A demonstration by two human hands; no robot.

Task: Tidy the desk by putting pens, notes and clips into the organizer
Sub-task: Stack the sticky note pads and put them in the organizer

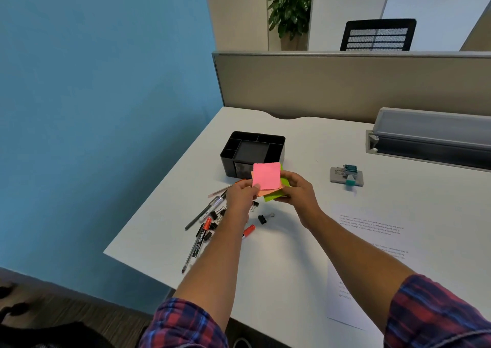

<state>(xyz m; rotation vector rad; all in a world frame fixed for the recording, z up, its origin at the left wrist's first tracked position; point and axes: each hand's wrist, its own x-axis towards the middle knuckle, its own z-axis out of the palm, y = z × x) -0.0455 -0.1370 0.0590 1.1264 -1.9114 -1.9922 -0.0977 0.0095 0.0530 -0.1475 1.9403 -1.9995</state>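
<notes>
Hands: left hand (240, 192) and right hand (299, 188) both pinch the sticky notes (266, 175).
Organizer (252, 152): just beyond the notes, slightly left, nearer the left hand.

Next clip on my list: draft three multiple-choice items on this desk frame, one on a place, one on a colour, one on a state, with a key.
1. Where does the organizer stand?
A. beyond the held notes
B. on the chair
C. on the printed sheet

2. What colour is the top note of the sticky notes?
A. blue
B. pink
C. white

3. What is the state of the organizer's compartments?
A. stuffed with pens
B. covered by a lid
C. visibly empty

Key: 1 A, it sits on the desk past the left hand and right hand. 2 B, pink faces the camera. 3 C, the pens lie on the desk.
</notes>
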